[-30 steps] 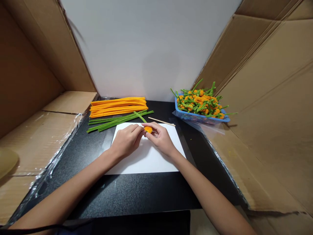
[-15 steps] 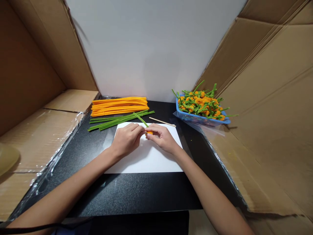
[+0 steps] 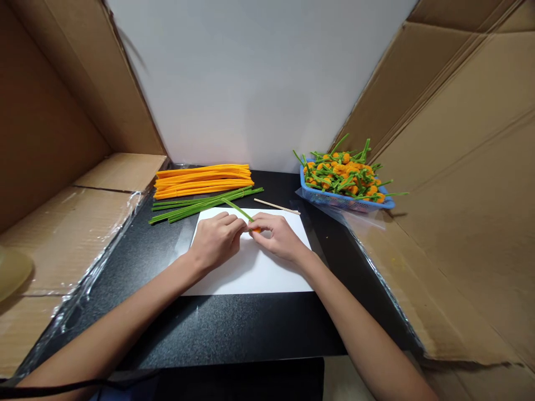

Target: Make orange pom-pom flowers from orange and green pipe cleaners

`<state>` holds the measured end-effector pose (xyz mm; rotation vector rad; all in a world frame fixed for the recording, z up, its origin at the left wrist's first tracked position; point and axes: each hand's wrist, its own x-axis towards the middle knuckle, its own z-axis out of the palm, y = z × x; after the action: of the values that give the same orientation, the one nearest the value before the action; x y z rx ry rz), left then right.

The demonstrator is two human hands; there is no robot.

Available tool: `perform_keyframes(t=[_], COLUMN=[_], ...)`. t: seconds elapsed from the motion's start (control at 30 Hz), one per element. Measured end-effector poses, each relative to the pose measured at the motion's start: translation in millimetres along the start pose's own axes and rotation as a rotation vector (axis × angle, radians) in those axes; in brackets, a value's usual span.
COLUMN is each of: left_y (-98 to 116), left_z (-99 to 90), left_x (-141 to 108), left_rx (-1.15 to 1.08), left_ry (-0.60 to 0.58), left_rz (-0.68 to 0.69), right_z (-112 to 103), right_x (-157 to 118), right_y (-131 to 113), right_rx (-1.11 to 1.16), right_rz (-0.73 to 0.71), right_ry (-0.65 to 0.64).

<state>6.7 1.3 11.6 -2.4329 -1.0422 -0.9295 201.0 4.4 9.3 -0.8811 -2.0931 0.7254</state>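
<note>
Above a white sheet [image 3: 259,267], my right hand [image 3: 276,236] pinches a small orange piece [image 3: 256,229], mostly covered by its fingers. A green fuzzy stem [image 3: 237,208] rises from the fingertips and leans up to the left. My left hand [image 3: 217,238] is closed, its fingertips meeting the right ones beside the orange piece; what it grips is hidden. Behind the hands lie a bundle of orange fuzzy stems [image 3: 204,181] and several green fuzzy stems [image 3: 196,207]. A thin wooden stick [image 3: 276,206] rests at the sheet's back edge.
At the back right stands a blue basket [image 3: 346,201] heaped with orange and green pieces, with clear plastic under it. Cardboard panels [image 3: 468,184] flank the black table [image 3: 234,328] on both sides. A pale rounded object [image 3: 13,272] is at the far left.
The green stem in the fingers has tilted further to the left and down. Less of the orange piece shows between my fingers. Both hands stay almost in place.
</note>
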Motion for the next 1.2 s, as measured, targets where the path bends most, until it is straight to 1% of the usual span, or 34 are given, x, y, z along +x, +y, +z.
perform_keyframes(t=[0.17, 0.4, 0.57, 0.77, 0.83, 0.97, 1.1, 1.2], left_y=[-1.2, -1.8, -0.4, 0.6, -0.5, -5.2, -9.2, -10.9], left_z=[-1.7, 0.8, -0.1, 0.2, 1.5, 5.4, 6.2, 5.7], left_x=[-0.4, 0.1, 1.3, 1.4, 0.5, -1.3, 1.0, 3.9], left_rx=[0.026, -0.068, -0.101, -0.133, -0.119, -0.063, -0.038, -0.041], left_ry=[-0.014, -0.059, -0.065, -0.076, -0.074, -0.075, -0.045, -0.068], left_rz=[0.027, -0.036, -0.096, -0.143, -0.113, 0.032, 0.017, 0.063], right_z=[-2.0, -1.3, -1.1, -4.3, -4.9, -4.1, -0.7, 2.7], right_x=[-0.2, -0.5, -1.1, 0.0, 0.3, -0.4, -2.6, -3.4], right_y=[-0.6, 1.2, 1.0, 0.1, 0.4, 1.1, -1.0, -4.2], right_rx=[-0.04, -0.032, -0.001, -0.006, -0.014, -0.065, -0.11, -0.07], right_rz=[-0.032, -0.025, 0.001, -0.006, 0.0, 0.021, 0.082, 0.104], right_ry=[-0.036, -0.041, -0.024, -0.054, -0.063, -0.061, -0.021, 0.004])
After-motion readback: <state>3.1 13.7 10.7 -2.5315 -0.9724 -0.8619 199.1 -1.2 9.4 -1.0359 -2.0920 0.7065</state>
